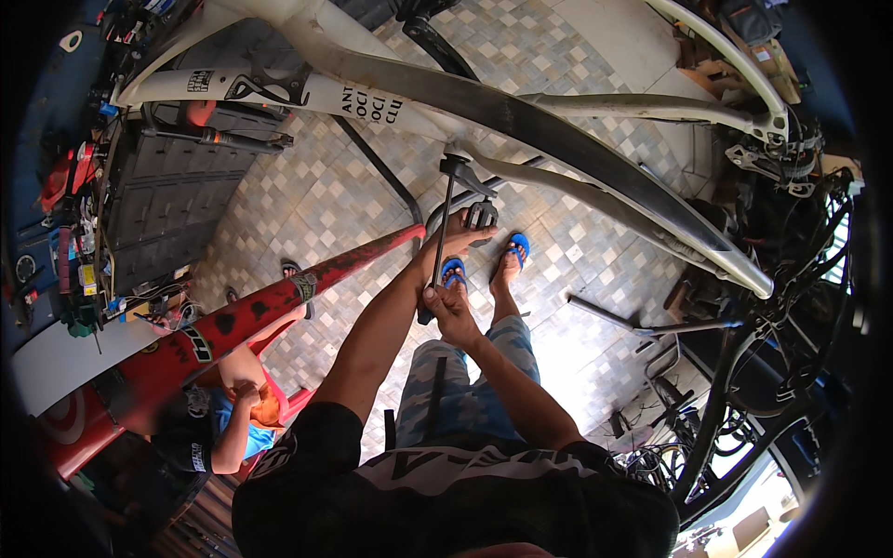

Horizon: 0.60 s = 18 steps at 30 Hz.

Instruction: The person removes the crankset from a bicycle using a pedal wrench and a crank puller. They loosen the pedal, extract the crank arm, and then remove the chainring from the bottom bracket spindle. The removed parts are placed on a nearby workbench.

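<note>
A long-handled metal wrench [445,223] stretches from the bottom bracket [456,160] of a pale bicycle frame [409,116] down toward me. My right hand [453,312] is closed round the lower end of this wrench, by its dark grip. Up beside the wrench shaft, my left hand [462,234] holds the black pedal [481,216] at the end of the short dark crank arm [476,181]. Part of the left hand's fingers is hidden behind the pedal and the shaft.
A worn red frame tube [270,312] slants across the left, with a seated person [244,409] beyond it. Tools crowd a bench [79,358] at the far left. More bicycle parts [791,363] hang at the right. Patterned tiles [307,195] cover the floor.
</note>
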Each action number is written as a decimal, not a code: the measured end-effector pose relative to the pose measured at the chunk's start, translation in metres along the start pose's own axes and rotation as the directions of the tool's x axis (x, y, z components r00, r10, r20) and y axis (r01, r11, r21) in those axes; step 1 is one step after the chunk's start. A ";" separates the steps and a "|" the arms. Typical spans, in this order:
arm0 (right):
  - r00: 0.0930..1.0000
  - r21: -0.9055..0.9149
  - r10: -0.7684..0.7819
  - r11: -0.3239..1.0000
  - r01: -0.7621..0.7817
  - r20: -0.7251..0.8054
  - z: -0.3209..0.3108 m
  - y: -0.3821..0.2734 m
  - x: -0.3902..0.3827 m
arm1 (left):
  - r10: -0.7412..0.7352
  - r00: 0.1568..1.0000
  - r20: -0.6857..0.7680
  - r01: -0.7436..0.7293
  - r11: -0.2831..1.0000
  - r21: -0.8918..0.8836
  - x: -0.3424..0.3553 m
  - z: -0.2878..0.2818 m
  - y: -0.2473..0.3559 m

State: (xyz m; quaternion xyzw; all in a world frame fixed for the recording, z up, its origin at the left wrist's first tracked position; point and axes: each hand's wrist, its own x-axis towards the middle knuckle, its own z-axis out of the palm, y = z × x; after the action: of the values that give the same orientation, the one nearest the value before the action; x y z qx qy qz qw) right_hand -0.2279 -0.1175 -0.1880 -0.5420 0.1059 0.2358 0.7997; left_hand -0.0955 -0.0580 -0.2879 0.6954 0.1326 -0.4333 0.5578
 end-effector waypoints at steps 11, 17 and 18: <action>0.963 -0.828 -0.190 0.559 -0.054 -0.192 -0.005 0.012 -0.005 | 0.390 0.365 -0.845 0.132 0.877 0.462 -0.043 -0.092 0.023; 0.987 -0.882 0.033 0.444 -0.158 -0.160 -0.009 -0.021 0.015 | 0.471 0.408 -0.782 -0.211 0.882 0.421 -0.194 -0.062 0.149; 0.976 -0.820 0.155 0.531 -0.214 -0.154 -0.010 -0.031 0.018 | 0.416 0.536 -0.735 -0.307 0.907 0.289 -0.214 -0.047 0.164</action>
State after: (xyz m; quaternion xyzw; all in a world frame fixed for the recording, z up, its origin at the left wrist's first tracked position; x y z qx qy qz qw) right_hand -0.1963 -0.1313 -0.1746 -0.8481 0.0632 0.3236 0.4147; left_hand -0.0909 -0.0085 -0.0185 0.8586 0.1878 0.0310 0.4759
